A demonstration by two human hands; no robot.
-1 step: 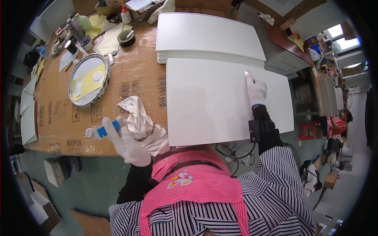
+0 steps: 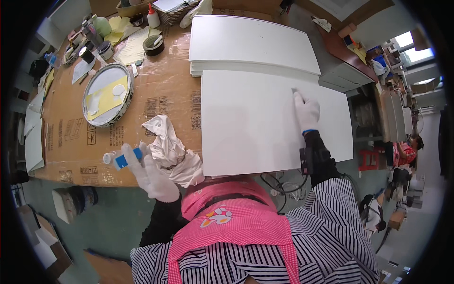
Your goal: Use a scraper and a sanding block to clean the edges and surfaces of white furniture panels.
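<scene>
Near left over the cardboard-covered table (image 2: 165, 83), our left hand (image 2: 155, 179) holds a blue block (image 2: 120, 162) between spread fingers; our right hand (image 2: 308, 111), fingers bunched, pinches a small grey piece (image 2: 294, 90) over the white panel's (image 2: 246, 128) far right.

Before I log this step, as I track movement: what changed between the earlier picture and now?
The white-gloved right hand has shifted slightly left over the flat white panel; the small piece at its fingertip now looks grey, not bright white. The white-gloved left hand has edged left too, still holding the blue rectangular block. Nothing was taken up or let go. The crumpled white cloth and panel stayed put.
</scene>
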